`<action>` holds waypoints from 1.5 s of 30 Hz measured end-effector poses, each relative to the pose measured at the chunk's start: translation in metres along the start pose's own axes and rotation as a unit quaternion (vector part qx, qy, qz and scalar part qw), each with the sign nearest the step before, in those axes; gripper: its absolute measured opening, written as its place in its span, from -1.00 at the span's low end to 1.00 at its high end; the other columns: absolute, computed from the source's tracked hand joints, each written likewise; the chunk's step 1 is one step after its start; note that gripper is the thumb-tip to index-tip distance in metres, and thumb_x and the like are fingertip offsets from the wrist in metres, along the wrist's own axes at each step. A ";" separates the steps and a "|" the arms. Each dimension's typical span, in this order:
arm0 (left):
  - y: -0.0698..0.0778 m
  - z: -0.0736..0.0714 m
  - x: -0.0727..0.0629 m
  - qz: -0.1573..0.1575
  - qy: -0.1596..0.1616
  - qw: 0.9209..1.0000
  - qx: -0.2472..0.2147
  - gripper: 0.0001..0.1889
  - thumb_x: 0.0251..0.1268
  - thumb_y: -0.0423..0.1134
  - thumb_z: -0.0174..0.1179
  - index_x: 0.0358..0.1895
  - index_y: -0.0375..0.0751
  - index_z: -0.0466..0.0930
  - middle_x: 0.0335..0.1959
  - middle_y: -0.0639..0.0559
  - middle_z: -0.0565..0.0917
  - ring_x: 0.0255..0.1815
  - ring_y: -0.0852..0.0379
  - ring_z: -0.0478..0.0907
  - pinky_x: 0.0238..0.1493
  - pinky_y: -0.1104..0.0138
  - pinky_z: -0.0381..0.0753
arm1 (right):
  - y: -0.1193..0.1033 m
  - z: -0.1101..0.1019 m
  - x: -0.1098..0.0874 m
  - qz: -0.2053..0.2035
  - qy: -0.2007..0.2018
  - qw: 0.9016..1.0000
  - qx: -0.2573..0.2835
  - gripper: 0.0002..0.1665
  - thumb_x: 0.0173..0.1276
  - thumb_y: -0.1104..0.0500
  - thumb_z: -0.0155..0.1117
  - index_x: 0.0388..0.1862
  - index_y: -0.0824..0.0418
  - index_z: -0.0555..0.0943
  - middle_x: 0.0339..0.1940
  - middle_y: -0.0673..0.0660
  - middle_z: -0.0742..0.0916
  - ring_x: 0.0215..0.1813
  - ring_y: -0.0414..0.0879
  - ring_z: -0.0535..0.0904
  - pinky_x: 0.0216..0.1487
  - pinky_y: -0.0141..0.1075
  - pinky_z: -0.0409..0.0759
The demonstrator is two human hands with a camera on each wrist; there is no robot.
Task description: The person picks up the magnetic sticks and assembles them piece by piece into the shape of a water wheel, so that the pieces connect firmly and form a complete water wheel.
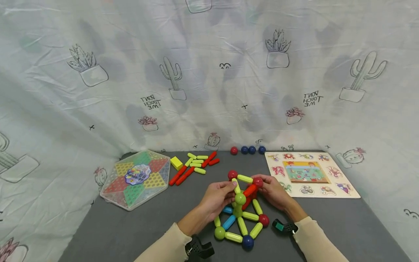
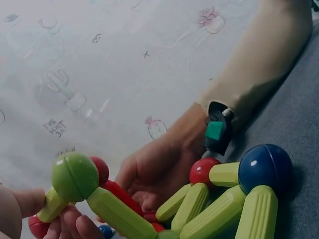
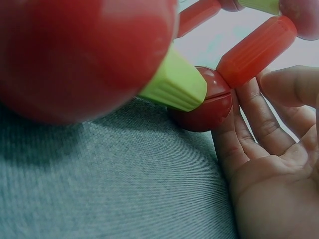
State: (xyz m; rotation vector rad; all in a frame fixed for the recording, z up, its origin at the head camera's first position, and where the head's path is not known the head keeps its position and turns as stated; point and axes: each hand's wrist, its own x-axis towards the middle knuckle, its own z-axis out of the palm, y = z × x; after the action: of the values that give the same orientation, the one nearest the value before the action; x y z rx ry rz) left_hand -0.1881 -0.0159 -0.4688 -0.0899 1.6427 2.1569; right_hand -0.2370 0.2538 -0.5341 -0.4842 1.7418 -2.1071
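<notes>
A magnetic stick-and-ball structure stands on the table, its base joined by a dark blue ball [image 1: 247, 242], a green ball [image 1: 219, 233] and a red ball [image 1: 263, 220]. My left hand [image 1: 214, 198] pinches a yellow-green stick [image 1: 236, 186] at the raised left side, between a green ball [image 2: 75, 177] and a red ball [image 1: 232, 175]. On the far right side, my right hand [image 1: 275, 191] holds the structure near the upper red ball [image 1: 258, 182] and a red stick [image 3: 256, 51]. Blue sticks [image 1: 228, 222] lie within the base. Some fingertips are hidden behind the parts.
Loose red sticks [image 1: 185, 176] and yellow-green sticks [image 1: 200, 170] lie at the back left, beside a yellow block [image 1: 176, 163]. Spare blue balls [image 1: 252, 150] and a red one line the back edge. A hexagonal game board [image 1: 157, 181] and a puzzle board [image 1: 314, 188] flank the area.
</notes>
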 end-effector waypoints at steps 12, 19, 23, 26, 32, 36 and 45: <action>-0.002 -0.017 -0.004 0.035 -0.049 0.996 0.067 -0.65 0.67 -0.15 0.23 0.16 -0.41 0.74 -0.24 0.05 0.77 -0.20 0.16 0.69 -0.05 0.35 0.76 | -0.001 0.000 0.000 0.002 0.000 1.000 0.002 -0.66 0.80 0.25 0.01 0.23 0.08 0.73 0.15 0.02 0.85 0.19 -0.25 0.77 0.32 -0.38 0.68; -0.011 -0.023 -0.015 0.141 -0.113 0.938 0.295 -0.67 0.39 -0.23 0.38 0.13 -0.30 0.79 -0.17 0.00 0.84 -0.25 0.24 0.73 -0.16 0.37 0.74 | -0.001 -0.001 0.000 0.008 0.012 1.000 -0.009 -0.66 0.80 0.24 0.01 0.22 0.05 0.73 0.12 0.00 0.85 0.16 -0.26 0.76 0.29 -0.39 0.69; -0.019 -0.018 -0.019 0.207 -0.107 0.885 0.404 -0.85 0.38 -0.19 0.50 -0.12 -0.17 0.83 -0.40 0.10 0.74 -0.45 0.38 0.61 -0.35 0.48 0.63 | -0.001 -0.001 0.000 0.007 0.010 1.000 -0.008 -0.67 0.81 0.23 0.02 0.21 0.04 0.73 0.13 0.01 0.84 0.16 -0.27 0.76 0.30 -0.39 0.68; -0.024 -0.013 -0.020 0.249 -0.080 0.856 0.446 -0.92 0.34 -0.29 0.54 -0.25 -0.15 0.81 -0.50 0.16 0.64 -0.53 0.44 0.50 -0.44 0.53 0.55 | -0.001 0.000 0.000 0.005 0.002 1.000 -0.007 -0.67 0.81 0.21 0.02 0.22 0.04 0.73 0.14 0.01 0.84 0.17 -0.27 0.76 0.30 -0.39 0.68; -0.028 -0.007 -0.019 0.302 -0.034 0.812 0.498 -0.84 0.26 -0.35 0.58 -0.38 -0.12 0.76 -0.54 0.20 0.59 -0.54 0.49 0.40 -0.44 0.59 0.47 | -0.001 0.000 0.000 0.003 -0.012 1.000 -0.005 -0.67 0.82 0.21 0.02 0.25 0.06 0.71 0.18 0.05 0.85 0.21 -0.26 0.76 0.32 -0.39 0.68; -0.031 -0.006 -0.019 0.307 -0.024 0.799 0.517 -0.83 0.24 -0.33 0.61 -0.36 -0.11 0.75 -0.55 0.20 0.58 -0.53 0.49 0.38 -0.43 0.59 0.43 | -0.002 0.000 0.000 -0.002 -0.022 1.000 -0.003 -0.67 0.82 0.21 0.01 0.26 0.07 0.71 0.21 0.07 0.85 0.24 -0.25 0.76 0.34 -0.38 0.67; -0.031 -0.009 -0.018 0.316 -0.021 0.786 0.530 -0.81 0.22 -0.33 0.62 -0.37 -0.12 0.74 -0.56 0.17 0.59 -0.54 0.47 0.36 -0.44 0.60 0.41 | -0.004 -0.001 -0.002 0.005 -0.026 0.999 -0.018 -0.69 0.80 0.22 0.06 0.27 0.07 0.71 0.17 0.04 0.85 0.18 -0.26 0.75 0.29 -0.39 0.68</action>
State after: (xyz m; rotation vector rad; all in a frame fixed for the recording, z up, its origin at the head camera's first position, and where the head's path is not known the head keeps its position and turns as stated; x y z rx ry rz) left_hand -0.1624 -0.0235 -0.4940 0.9432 2.8637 1.1836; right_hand -0.2362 0.2560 -0.5300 -0.5339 1.7531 -2.0416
